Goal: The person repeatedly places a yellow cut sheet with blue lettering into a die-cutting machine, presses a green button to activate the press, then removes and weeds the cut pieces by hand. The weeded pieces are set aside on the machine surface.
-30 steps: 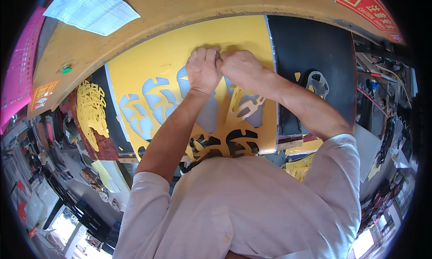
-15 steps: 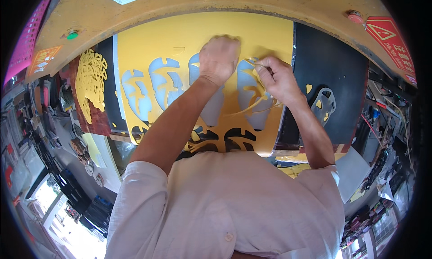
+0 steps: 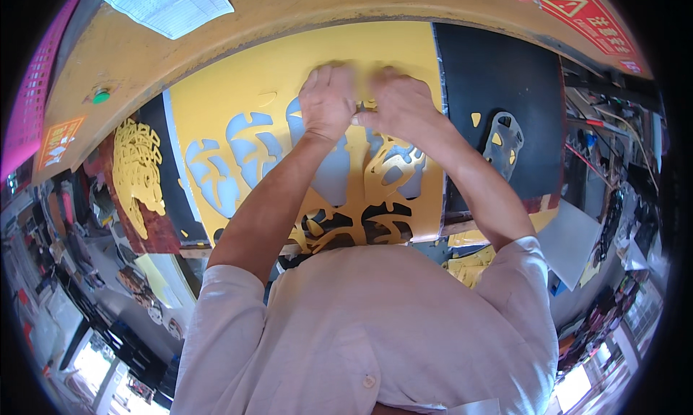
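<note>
A yellow sheet [image 3: 253, 61] with rows of cut-out openings is spread before me. My left hand [image 3: 327, 101] is over its upper middle, fingers bent downward, with blurred tips. Close beside it is my right hand [image 3: 404, 106], its thumb extended toward the left one and its other fingers smeared by motion. Just below the right hand, a thin yellow openwork piece [image 3: 375, 173] lies over an opening at the sheet's right side. Whether either hand grips the sheet or that piece is hidden.
A pile of yellow openwork pieces [image 3: 137, 173] lies at the left. On the black board [image 3: 505, 76] at right sits a shoe-shaped cutting die [image 3: 503, 144] with yellow scraps. A yellow machine beam [image 3: 289, 3] crosses the far side, bearing a green button [image 3: 101, 96] and a paper [image 3: 162, 3].
My right hand has moved left, close to my left hand, and no longer shows its pinch on the yellow piece. The view has shifted a little to the right.
</note>
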`<state>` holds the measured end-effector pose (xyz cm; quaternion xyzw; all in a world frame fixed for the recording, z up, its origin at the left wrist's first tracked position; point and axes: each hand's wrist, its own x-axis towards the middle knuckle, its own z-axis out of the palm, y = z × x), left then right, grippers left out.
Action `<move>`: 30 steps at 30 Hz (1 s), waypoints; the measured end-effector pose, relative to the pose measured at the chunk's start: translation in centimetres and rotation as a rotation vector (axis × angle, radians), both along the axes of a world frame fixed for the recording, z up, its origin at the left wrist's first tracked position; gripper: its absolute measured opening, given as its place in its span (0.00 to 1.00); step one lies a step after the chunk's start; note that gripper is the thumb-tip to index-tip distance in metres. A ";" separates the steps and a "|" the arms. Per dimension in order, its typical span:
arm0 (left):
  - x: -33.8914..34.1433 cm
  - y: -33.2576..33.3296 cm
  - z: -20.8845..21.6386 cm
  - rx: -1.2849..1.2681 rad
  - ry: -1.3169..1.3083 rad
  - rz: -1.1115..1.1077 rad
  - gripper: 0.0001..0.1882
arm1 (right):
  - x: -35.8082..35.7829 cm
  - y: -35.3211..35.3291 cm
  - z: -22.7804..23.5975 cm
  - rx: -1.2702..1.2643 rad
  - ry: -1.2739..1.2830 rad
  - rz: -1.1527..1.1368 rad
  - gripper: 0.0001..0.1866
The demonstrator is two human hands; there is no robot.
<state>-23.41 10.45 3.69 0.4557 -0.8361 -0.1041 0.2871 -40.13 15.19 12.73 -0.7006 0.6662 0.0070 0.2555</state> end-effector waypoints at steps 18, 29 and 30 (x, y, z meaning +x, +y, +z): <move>-0.7 -0.5 -0.8 -0.090 -0.110 -0.001 0.10 | -3.7 -4.2 -1.0 0.224 -0.240 0.186 0.15; -0.6 -0.5 0.1 -0.108 -0.123 -0.011 0.15 | -7.1 0.1 -3.4 0.232 -0.797 -0.311 0.17; -0.6 -0.5 0.1 -0.104 -0.135 -0.006 0.16 | -7.3 0.4 -3.5 0.199 -0.827 -0.303 0.17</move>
